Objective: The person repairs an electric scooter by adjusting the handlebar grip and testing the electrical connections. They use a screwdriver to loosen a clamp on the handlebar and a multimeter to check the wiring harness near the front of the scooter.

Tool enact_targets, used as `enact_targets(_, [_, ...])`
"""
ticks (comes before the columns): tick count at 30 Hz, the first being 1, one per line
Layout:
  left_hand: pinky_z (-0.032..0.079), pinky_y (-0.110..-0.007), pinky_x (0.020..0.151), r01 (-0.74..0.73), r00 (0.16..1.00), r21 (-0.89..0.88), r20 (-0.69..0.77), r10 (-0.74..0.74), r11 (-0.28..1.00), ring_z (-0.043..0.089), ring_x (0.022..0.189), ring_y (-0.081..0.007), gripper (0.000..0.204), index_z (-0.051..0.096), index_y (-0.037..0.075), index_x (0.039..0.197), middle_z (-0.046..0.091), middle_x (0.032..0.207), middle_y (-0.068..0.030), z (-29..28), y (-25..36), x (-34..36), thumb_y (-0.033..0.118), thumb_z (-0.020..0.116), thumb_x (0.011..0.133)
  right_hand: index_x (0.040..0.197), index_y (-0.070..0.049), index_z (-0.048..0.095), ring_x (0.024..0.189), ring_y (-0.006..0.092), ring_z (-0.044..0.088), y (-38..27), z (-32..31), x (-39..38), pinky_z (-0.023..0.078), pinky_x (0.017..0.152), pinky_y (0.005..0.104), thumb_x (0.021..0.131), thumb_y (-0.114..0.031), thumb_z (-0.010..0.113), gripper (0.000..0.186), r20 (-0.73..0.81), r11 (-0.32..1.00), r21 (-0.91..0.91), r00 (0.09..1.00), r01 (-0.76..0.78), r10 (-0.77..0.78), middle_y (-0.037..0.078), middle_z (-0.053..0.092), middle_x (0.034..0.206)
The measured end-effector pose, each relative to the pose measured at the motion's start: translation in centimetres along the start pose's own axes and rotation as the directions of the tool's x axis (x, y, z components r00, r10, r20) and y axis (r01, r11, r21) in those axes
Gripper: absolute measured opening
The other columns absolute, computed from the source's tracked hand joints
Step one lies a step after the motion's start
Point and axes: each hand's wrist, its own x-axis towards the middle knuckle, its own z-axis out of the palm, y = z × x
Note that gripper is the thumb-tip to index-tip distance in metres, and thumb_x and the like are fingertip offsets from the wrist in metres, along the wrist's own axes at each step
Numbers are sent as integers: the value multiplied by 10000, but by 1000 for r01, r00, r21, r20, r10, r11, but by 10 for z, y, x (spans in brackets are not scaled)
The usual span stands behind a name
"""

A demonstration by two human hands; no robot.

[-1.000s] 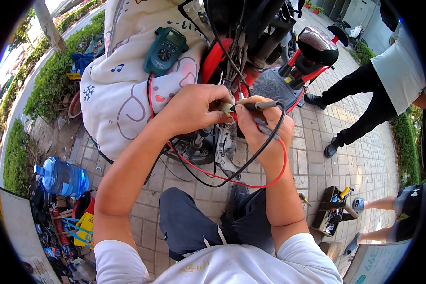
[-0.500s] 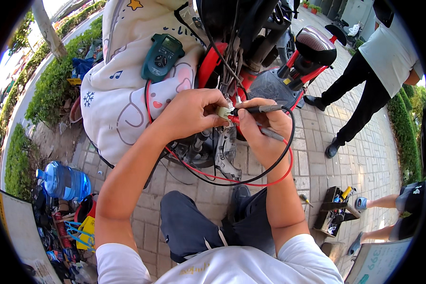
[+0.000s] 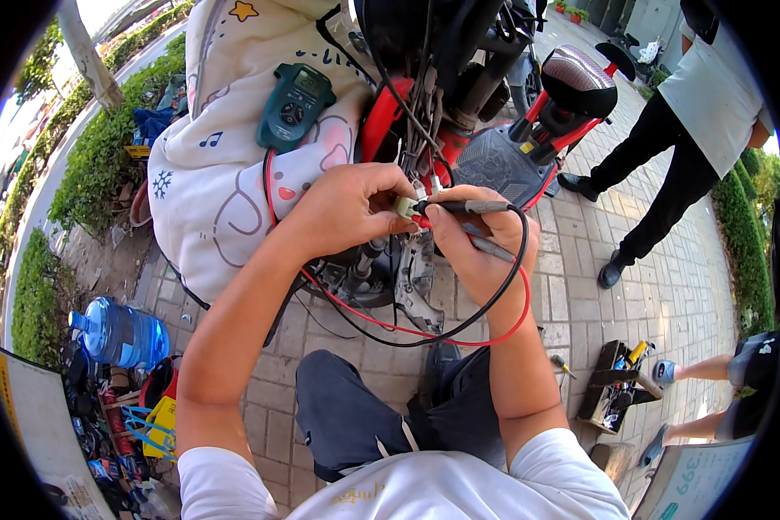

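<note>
Two hands meet at the middle of the picture, over a stripped-down red scooter [image 3: 572,95]. Start far left: a blue water jug [image 3: 121,334] lies on the ground beside a hedge, with a jumble of tools and parts below it. Moving in, a white patterned cover [image 3: 217,173] is draped over the scooter's seat, and a green meter [image 3: 295,106] rests on it, its red lead [image 3: 355,314] looping down and round. Now the left hand [image 3: 347,208], closed, pinches a small pale connector [image 3: 405,206] between thumb and fingers, right at the bundle of loose wires [image 3: 420,104] hanging from the frame. Touching it from the other side, the right hand [image 3: 472,247] is closed around a black probe [image 3: 459,206], tip pressed into that connector; a second probe seems tucked in the same fist. By my judgement the check is mid-way: panels off, wiring exposed, meter hooked up, probe in contact, but nothing is reassembled. Further right, a small open toolbox [image 3: 615,386] sits on the brick paving [image 3: 581,303], and a person in dark trousers [image 3: 659,186] stands at the far edge.
</note>
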Motion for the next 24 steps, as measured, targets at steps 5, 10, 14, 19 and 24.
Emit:
enact_targets(5, [474,-250,666,-6,1000,40,0,6,999,606,729,-93,233,647,34,958,638,783,-21,1,-2,0,80,775,769,906,22,643,660,107,633,-3,3,0,515,593,227,769,59,725,164,-9,1000,-16,1000,5,-5,77,669,814])
enact_targets(10, [475,-252,661,-21,1000,33,-13,21,999,608,724,-93,225,649,35,950,640,782,-22,0,-1,-1,77,774,768,889,30,633,655,104,631,-4,5,0,515,586,228,780,54,724,144,-19,1000,-15,999,26,-26,68,665,808])
enact_targets(14, [475,-250,655,-14,1000,37,-6,14,999,608,715,-94,225,649,35,946,640,775,-22,1,-1,-1,72,776,764,890,29,635,649,110,635,-2,5,-2,517,585,231,774,55,727,150,-30,999,-42,999,24,-25,73,665,802])
enact_targets(19, [475,-249,650,-20,1000,58,-14,21,998,609,705,-97,226,646,32,940,639,768,-25,1,-3,-1,70,778,761,903,23,638,648,116,640,-1,6,0,517,590,234,769,56,728,164,-30,998,-44,999,44,-45,76,663,791])
enact_targets(24, [478,-250,653,-32,999,69,-4,33,997,613,705,-98,226,641,31,937,639,772,-27,0,-1,0,75,778,763,931,26,637,656,116,642,1,7,-1,518,600,233,775,57,721,180,-42,994,-74,995,86,-89,77,662,784])
